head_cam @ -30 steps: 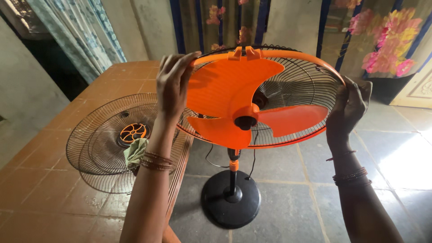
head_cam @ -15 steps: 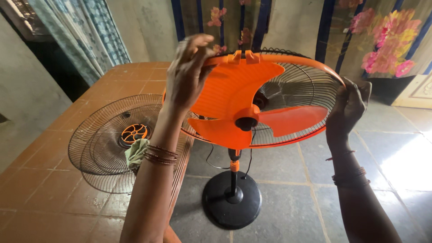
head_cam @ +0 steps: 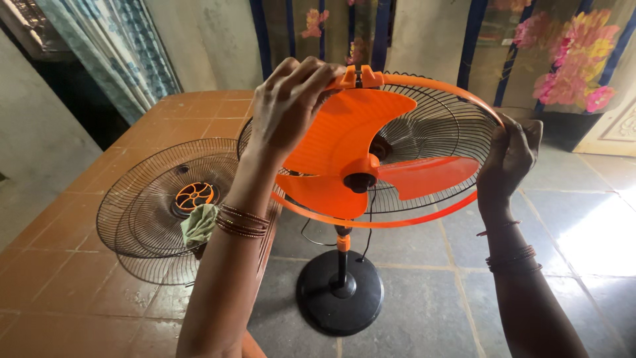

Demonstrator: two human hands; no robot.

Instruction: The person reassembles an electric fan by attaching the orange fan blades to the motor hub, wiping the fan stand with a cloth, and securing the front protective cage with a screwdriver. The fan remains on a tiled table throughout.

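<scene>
- Fan: it stands on the tiled floor just beside the table, head tilted up towards you, front guard off. Top-heavy on a thin pole, I judge, so any sideways push at the head can rock it; steady it from both sides, as you do now.
- Table: brown tiled top at your left, bearing the loose guard.
- Base: round, black, and probably the heaviest part; it keeps the fan upright, so do not lift by the head.
- Loose guard: black wire dome lying on the table, well apart from your hands, with an orange hub and a green cloth against it. Light and springy by the look of it; take it by the outer edge, not by single wires.
- Rear guard: thin black wires behind the blades. They likely bend easily, so keep your fingers off them.
- Ring: orange plastic band round the guard's edge. It looks light, smooth and flexible; it may twist or slip if you squeeze in one place only.
- Blades: three orange plastic blades, bare and free to turn. They seem brittle at the tips; hold nothing here.
- Left hand: fingers curled closed over the ring's top, just beside the clip.
- Right hand: closed round the ring's right edge.
- Clip: small orange tab at the top, stiff and snappable; press it gently.
</scene>
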